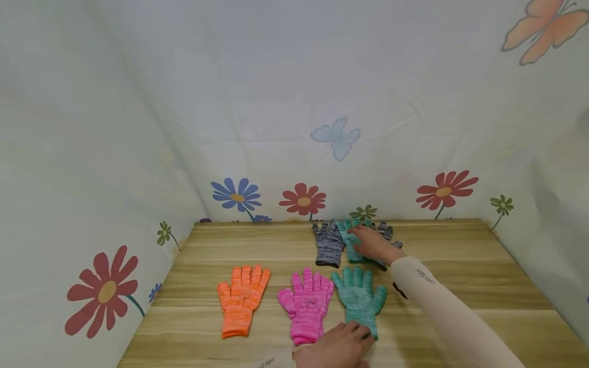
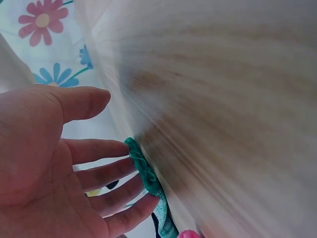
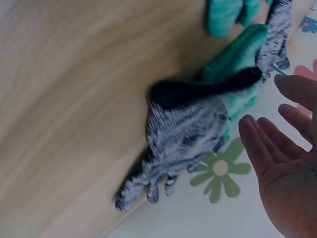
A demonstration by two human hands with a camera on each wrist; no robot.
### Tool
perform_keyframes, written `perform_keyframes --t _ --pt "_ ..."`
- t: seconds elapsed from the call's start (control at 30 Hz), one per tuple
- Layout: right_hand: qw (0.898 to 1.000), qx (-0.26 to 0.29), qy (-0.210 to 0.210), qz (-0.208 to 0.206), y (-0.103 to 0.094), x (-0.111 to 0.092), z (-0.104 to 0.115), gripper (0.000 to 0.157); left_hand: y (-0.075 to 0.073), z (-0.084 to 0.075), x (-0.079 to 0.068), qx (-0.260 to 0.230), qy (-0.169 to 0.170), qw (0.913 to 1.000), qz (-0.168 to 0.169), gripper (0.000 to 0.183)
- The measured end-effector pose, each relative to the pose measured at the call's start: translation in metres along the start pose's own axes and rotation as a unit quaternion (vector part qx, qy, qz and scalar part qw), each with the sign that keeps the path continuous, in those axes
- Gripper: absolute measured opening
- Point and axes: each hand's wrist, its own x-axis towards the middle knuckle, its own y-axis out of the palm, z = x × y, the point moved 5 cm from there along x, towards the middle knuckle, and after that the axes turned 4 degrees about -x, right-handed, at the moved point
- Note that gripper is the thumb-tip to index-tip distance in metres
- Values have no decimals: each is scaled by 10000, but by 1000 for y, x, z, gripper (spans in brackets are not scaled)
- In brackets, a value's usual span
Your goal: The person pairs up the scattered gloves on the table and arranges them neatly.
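Near the table's front edge, my left hand (image 1: pixel 338 347) is at the cuff of a teal knit glove (image 1: pixel 360 296). The left wrist view shows its fingers extended, the tips at the green cuff (image 2: pixel 146 171); whether they press it I cannot tell. Farther back, my right hand (image 1: pixel 375 244) reaches over a second teal glove (image 1: pixel 350 251), which lies between two grey-and-black gloves. One grey glove (image 1: pixel 329 248) is on the left; the other (image 3: pixel 190 124) is partly hidden by my hand in the head view. My right fingers are extended, gripping nothing in the right wrist view.
A pink glove (image 1: pixel 307 301) lies left of the front teal one, and an orange glove (image 1: pixel 244 296) farther left. All rest on a wood-grain table (image 1: pixel 184 306). A pale curtain (image 1: pixel 257 102) printed with flowers and butterflies stands behind and at both sides.
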Motion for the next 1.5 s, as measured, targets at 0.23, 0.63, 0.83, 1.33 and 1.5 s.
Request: perform_keyframes --t 0.23,0.63,0.83,1.33,1.5 --pt "9997 -136 132 142 18 5 -3 46 -2 -2 -2 9 46 10000 -26 45" --pt "9983 -502 4 298 24 10 4 44 -4 -3 -4 68 104 9999 -77 43" --pt "9987 -494 -53 130 26 11 3 39 -1 -1 -4 33 108 9998 -144 46" --pt "9968 -629 -116 -471 30 17 1 16 -1 1 -3 78 92 9998 -137 49" --pt "9972 -553 13 -494 29 18 0 18 -1 1 -3 130 97 9997 -162 49"
